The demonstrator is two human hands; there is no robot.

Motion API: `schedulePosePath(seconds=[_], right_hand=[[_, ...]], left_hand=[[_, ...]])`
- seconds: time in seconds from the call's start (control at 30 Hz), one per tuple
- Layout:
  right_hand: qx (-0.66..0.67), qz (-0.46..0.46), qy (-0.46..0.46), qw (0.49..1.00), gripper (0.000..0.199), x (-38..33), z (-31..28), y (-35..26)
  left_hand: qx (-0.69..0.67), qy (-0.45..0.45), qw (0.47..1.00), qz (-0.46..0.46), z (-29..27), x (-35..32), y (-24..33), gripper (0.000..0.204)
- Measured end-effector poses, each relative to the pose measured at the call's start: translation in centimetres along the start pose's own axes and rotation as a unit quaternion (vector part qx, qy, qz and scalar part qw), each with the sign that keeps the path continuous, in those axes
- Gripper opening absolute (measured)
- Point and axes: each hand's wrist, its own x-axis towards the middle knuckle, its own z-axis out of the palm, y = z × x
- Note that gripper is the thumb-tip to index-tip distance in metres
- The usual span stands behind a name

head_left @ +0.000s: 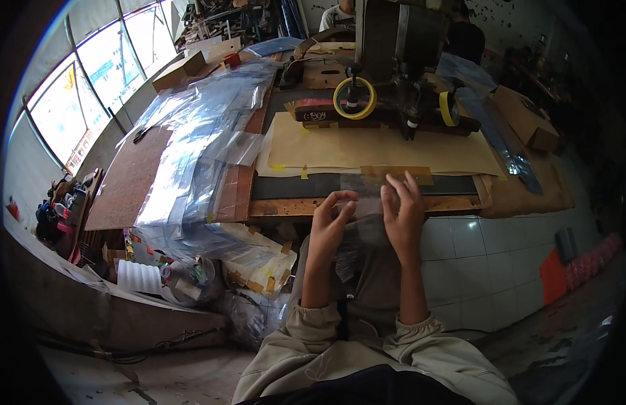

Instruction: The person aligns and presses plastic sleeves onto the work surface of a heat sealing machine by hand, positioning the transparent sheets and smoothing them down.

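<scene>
A thin clear plastic sheet (368,208) hangs between my hands in front of the table's near edge, its outline faint. My left hand (330,221) is closed, thumb and curled fingers pinching at the sheet's left side. On the other side my right hand (403,210) has its fingers raised and apart, with the thumb close to the sheet's right edge. Just beyond my hands lies a brown translucent strip (411,177), by the near edge of a large cream paper sheet (367,148). A dark machine bar (394,121) stands over that paper.
Yellow tape rolls (374,101) (449,109) hang on the machine. Many clear plastic sheets (191,148) cover the table's left side. A cardboard box (525,118) stands at right. Two people (465,37) (336,17) are at the back. An orange-red object (553,277) stands at lower right.
</scene>
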Motion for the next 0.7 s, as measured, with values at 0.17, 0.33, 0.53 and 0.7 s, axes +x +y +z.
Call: schedulePosePath(seconds=[0.17,0.33,0.53,0.7], right_hand=[[0.207,0.182,-0.068,0.959,0.026,0.5,-1.3,-0.2],[0.297,0.159,-0.035,0.941,0.020,0.1,-0.2,0.1],[0.218,0.209,-0.110,0.947,0.020,-0.2,-3.5,-3.1],[-0.029,0.061,-0.108,0.992,0.021,1.0,-6.1,-1.9]], left_hand=[[-0.045,0.011,0.999,0.007,-0.5,0.0,0.3,0.015],[-0.033,0.011,0.999,0.008,-0.8,0.0,1.8,0.015],[-0.035,-0.038,0.999,-0.011,-1.2,-1.8,4.4,0.018],[-0.040,0.006,0.999,-0.023,0.9,-4.3,2.5,0.016]])
